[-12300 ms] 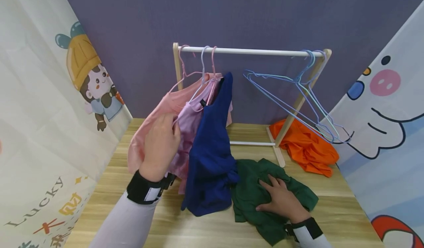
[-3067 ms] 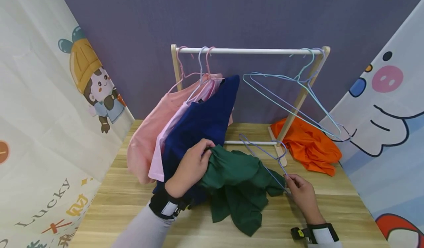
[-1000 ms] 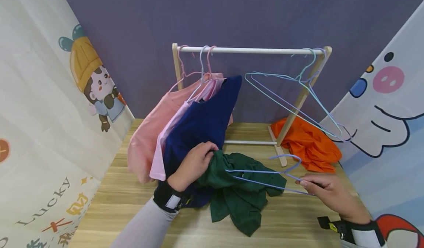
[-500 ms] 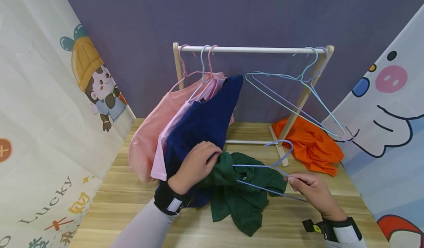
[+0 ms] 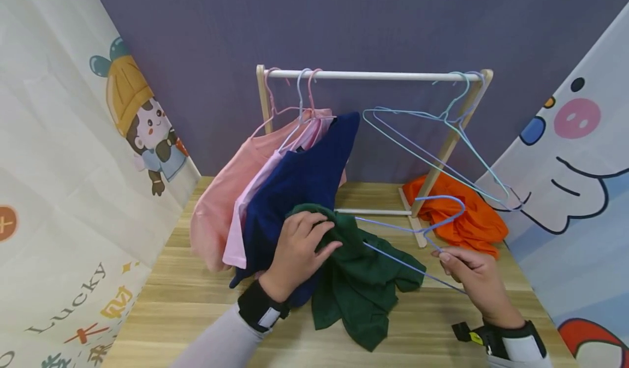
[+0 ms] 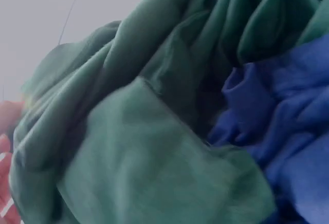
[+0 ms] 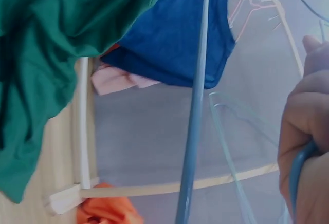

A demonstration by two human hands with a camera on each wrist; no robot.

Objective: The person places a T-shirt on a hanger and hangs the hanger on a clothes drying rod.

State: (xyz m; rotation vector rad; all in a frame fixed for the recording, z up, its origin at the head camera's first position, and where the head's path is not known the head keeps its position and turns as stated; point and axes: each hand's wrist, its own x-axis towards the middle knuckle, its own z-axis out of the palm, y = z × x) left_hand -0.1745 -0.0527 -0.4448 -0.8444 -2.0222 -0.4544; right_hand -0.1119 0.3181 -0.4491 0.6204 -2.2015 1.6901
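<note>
My left hand holds a dark green shirt near its collar, thumb apart from the curled fingers; folds partly hide the grip. The same shirt fills much of the left wrist view, a few fingertips showing at its left edge. Between thumb and fingers, my right hand pinches a blue wire hanger by one shoulder. The hanger's far end runs inside the shirt and is hidden; its hook points up. In the right wrist view the hanger's bar crosses in front of the rack.
A rack with a white rail stands behind. At its left hang a pink shirt, a lilac shirt and a navy shirt. Bare hangers hang at its right end. An orange garment lies by the right foot.
The navy shirt hung earlier, and the green shirt lay flat. The blue hanger came off the rack. Lately its end went deeper into the green shirt while the left hand's thumb and fingers spread apart.
</note>
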